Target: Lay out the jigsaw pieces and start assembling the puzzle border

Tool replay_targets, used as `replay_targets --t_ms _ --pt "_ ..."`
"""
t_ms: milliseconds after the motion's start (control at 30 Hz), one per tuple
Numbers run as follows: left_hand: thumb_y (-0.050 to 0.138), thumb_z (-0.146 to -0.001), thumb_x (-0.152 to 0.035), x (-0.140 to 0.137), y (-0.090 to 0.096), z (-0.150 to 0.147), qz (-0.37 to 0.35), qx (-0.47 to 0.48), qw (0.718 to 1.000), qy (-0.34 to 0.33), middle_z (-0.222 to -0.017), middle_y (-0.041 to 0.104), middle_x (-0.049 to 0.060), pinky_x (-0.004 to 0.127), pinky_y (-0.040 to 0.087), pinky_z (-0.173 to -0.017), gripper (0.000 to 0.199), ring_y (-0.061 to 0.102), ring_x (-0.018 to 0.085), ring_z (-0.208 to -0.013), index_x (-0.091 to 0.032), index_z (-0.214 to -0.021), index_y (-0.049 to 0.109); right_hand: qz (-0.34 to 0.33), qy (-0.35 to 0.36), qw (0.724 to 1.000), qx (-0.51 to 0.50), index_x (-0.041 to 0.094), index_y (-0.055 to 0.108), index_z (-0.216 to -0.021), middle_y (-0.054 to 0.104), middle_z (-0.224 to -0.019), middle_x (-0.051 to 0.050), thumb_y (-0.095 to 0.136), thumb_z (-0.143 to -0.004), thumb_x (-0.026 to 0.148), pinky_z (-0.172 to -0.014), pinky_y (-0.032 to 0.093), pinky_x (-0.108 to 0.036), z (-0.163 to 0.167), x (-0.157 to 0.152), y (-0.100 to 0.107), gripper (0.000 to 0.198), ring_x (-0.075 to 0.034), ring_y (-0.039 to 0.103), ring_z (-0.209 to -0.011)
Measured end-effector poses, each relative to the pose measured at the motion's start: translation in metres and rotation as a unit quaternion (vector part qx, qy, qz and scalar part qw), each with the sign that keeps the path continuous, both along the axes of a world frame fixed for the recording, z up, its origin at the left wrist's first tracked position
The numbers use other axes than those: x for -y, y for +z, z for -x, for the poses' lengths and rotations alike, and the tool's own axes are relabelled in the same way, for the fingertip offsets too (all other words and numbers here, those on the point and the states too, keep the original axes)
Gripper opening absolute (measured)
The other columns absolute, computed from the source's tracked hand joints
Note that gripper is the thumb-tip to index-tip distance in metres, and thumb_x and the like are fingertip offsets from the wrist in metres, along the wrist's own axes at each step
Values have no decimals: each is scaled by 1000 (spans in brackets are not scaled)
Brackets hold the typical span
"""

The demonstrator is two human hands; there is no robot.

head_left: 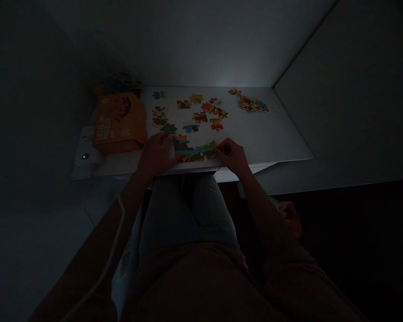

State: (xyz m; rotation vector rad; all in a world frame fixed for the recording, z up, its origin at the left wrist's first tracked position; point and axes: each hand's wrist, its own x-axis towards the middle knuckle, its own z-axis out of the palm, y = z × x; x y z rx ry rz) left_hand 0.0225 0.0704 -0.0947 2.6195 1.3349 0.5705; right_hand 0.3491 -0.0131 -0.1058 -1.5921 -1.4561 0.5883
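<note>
My right hand (233, 155) pinches the right edge of a green puzzle piece (208, 149) near the table's front edge. That piece lies right beside a joined section of puzzle (192, 154) in green, teal and orange; I cannot tell whether the two interlock. At the left end of this section my left hand (157, 154) lies with fingers spread, its thumb and fingertips at the section's edge. Loose puzzle pieces lie beyond the hands, among them a blue one (191, 127), a red and yellow one (216, 124) and a green one (169, 128).
An orange puzzle box (121, 123) stands on the left of the white table (255, 138). Beside it sits a white device (87, 156) with a small lit display. A heap of pieces (253, 104) lies at the back right. Walls stand behind the table and to its right.
</note>
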Motion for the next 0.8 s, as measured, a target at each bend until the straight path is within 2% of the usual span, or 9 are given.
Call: replay_targets --t_ms 133,267,467,600,700,800 --pt "62 -104 -81 0 1 0 6 -5 1000 0 -168 57 22 65 42 -134 82 51 44 -157 -25 -163 61 -17 9 999 -31 28 68 -86 73 -77 -1 85 -89 69 -67 48 -34 -4 0 -3 45 -19 60 -68" --pt "61 -104 -83 1 1 0 10 -4 1000 3 -169 57 21 65 42 -133 82 51 44 -158 -26 -163 61 -19 15 998 -63 29 66 -84 75 -79 -2 84 -88 79 -68 49 -35 -4 0 -3 54 -20 62 -71" --pt "64 -104 -79 3 4 -2 16 -3 1000 9 -169 56 21 66 40 -134 81 50 45 -158 -26 -164 60 -7 69 997 20 27 72 -91 75 -78 -1 86 -92 65 -71 48 -35 -4 -3 -6 40 -20 63 -69" --pt "63 -104 -79 3 5 -2 17 -5 1000 6 -169 56 21 66 40 -133 80 50 45 -158 -27 -165 59 -20 93 993 65 25 83 -113 72 -81 -1 86 -96 60 -77 51 -37 -7 -7 -10 38 -20 64 -71" --pt "61 -105 -82 2 4 -1 12 -8 1000 8 -169 57 22 65 40 -133 83 50 45 -158 -25 -164 60 -40 103 984 141 28 85 -139 74 -101 -6 83 -103 57 -86 54 -40 -8 -6 -10 46 -24 70 -87" --pt "60 -104 -84 2 4 -1 11 -8 1000 6 -169 57 22 64 41 -133 84 51 44 -158 -26 -164 60 -33 112 969 216 34 85 -146 71 -119 -11 78 -109 58 -94 56 -42 -8 -5 -8 44 -28 72 -105"
